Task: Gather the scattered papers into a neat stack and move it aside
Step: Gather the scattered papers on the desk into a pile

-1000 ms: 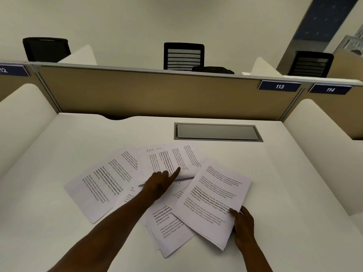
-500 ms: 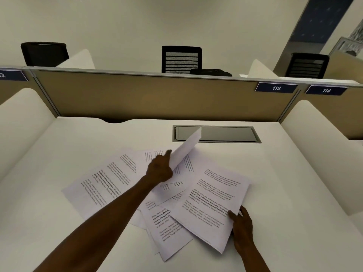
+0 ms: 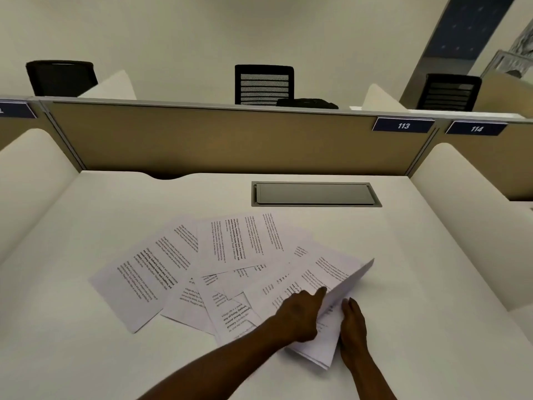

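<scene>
Several printed sheets lie fanned out on the white desk (image 3: 115, 215). One sheet (image 3: 144, 272) rests at the far left, another (image 3: 245, 241) in the middle, more overlap under my forearm. At the right, a small pile of sheets (image 3: 337, 301) is tilted up on its right edge. My left hand (image 3: 300, 316) grips that pile's near end, forefinger stretched along the top sheet. My right hand (image 3: 353, 324) presses against the pile's underside from the right, fingers together.
A grey cable hatch (image 3: 314, 194) is set into the desk behind the papers. A tan partition (image 3: 219, 140) closes the back, with labels 113 (image 3: 403, 125) and 114. White curved dividers (image 3: 473, 209) flank both sides. Black chairs stand beyond.
My left hand carried a lifted sheet from the middle of the spread over to the right pile. The pile at my right hand has tipped up on edge.
</scene>
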Available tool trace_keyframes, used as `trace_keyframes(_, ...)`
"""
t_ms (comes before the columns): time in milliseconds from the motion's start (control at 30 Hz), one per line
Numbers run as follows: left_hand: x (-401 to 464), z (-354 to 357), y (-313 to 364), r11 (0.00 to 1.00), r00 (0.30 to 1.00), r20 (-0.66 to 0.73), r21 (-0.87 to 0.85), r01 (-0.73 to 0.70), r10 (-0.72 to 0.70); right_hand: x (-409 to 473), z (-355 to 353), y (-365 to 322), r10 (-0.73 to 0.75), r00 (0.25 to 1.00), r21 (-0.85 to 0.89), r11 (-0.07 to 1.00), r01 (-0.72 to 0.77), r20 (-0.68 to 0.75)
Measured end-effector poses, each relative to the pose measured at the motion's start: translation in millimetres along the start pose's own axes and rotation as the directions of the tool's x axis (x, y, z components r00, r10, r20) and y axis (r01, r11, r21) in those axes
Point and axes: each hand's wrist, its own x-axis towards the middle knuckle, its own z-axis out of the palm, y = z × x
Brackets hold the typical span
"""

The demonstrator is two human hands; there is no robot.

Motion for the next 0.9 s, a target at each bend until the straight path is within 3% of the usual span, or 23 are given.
trace_keyframes(167, -1.9, 6.4, 6.6, 1.000, 0.997, 0.070, -0.023, -0.014, 0.016, 11.0, 2.8, 0.1, 0.066, 0.994, 0.039, 0.997, -0.070, 0.087)
trace_keyframes(267, -3.1, 2.7, 2.8, 0.996, 0.992, 0.109, -0.061, -0.061, 0.068, 7.7, 3.7, 1.0, -0.030, 0.997, -0.059, 0.998, 0.035, 0.077)
trace_keyframes(400, 3.5, -7.7, -11.5, 0.997, 0.984, 0.174, -0.075, -0.015, 0.028, 4.2, 0.5, 1.3, -0.106, 0.992, 0.100, 0.990, 0.098, 0.075)
trace_keyframes(567, 11.7, -15.7, -29.5, 0.996, 0.954, 0.292, -0.077, -0.052, 0.073, 8.5, 2.2, 13.1, -0.114, 0.993, -0.087, 0.990, 0.114, 0.007)
trace_keyframes(733, 6.8, -8.3, -31.3, 0.990, 0.956, 0.257, -0.024, -0.138, 0.139, 6.9, 5.4, 12.0, -0.119, 0.993, -0.062, 0.991, 0.118, -0.014)
trace_keyframes(900, 3.2, 4.3, -25.3, 0.963, 0.940, 0.213, -0.045, -0.264, 0.268, 5.3, 5.2, 10.6, -0.159, 0.987, -0.184, 0.971, 0.152, -0.020)
